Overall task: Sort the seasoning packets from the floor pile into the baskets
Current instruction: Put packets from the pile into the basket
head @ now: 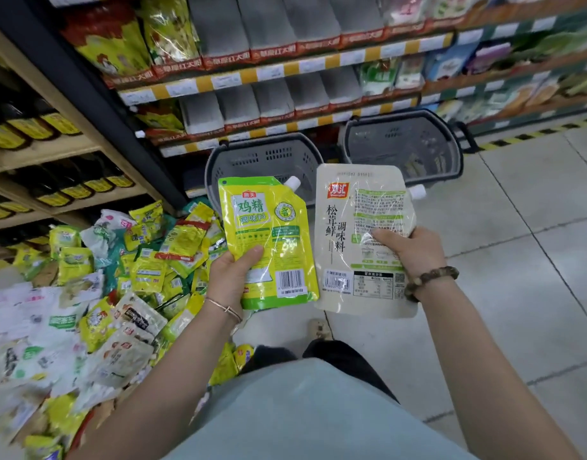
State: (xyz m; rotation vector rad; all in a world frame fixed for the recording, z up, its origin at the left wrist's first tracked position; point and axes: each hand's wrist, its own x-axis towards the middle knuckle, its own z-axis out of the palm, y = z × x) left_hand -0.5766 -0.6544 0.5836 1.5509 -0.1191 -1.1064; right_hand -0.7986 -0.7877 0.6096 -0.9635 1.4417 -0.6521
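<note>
My left hand [230,277] grips a yellow-green spouted seasoning pouch [268,234] by its lower left edge, held upright in front of me. My right hand [409,252] grips a cream-white spouted pouch [351,240] by its right side, also upright, with its back label facing me. Both pouches hang in the air in front of two grey baskets: the left basket [265,157] is behind the yellow pouch, and the right basket [401,141] holds a few packets. A big pile of yellow, green and white packets [103,293] covers the floor at left.
Store shelves [285,71] with bagged goods run along the back, just behind the baskets. A wooden shelf of dark bottles [36,134] stands at left. Grey floor tiles [517,227] spread to the right. My legs and a shoe [318,328] are below the pouches.
</note>
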